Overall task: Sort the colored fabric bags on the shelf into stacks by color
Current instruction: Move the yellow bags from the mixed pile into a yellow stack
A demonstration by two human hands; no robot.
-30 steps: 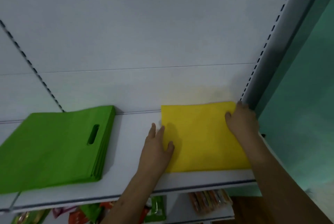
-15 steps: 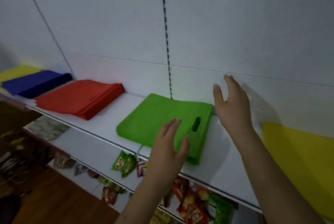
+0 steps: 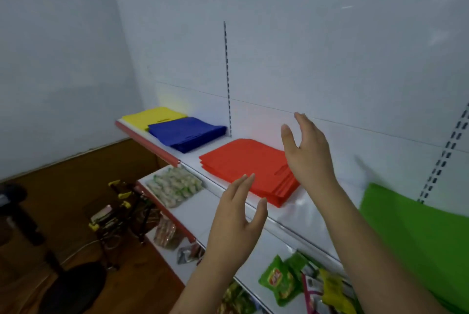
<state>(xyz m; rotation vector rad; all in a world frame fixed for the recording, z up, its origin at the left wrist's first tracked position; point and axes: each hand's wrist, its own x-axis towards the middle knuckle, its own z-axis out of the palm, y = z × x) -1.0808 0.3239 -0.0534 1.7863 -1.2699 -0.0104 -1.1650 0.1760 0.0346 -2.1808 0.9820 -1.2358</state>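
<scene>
Four bag stacks lie along the white shelf (image 3: 317, 217). A yellow stack (image 3: 149, 116) sits at the far left end, with a blue stack (image 3: 186, 133) partly over its near edge. A red stack (image 3: 243, 162) lies in the middle and a green stack (image 3: 416, 232) at the right edge of view. My left hand (image 3: 238, 222) hovers in front of the shelf edge, fingers straight and empty. My right hand (image 3: 308, 151) is raised above the red stack's right side, fingers spread, holding nothing.
Below the top shelf a lower shelf carries white-green packets (image 3: 175, 185) and snack bags (image 3: 284, 280). A small rack with yellow clips (image 3: 119, 209) and a dark stool (image 3: 73, 285) stand on the wooden floor at left. A slotted upright (image 3: 227, 77) runs up the back panel.
Both hands left the right-end yellow stack and lifted off the shelf. My view swung left past the green stack to the red, blue and far yellow stacks.
</scene>
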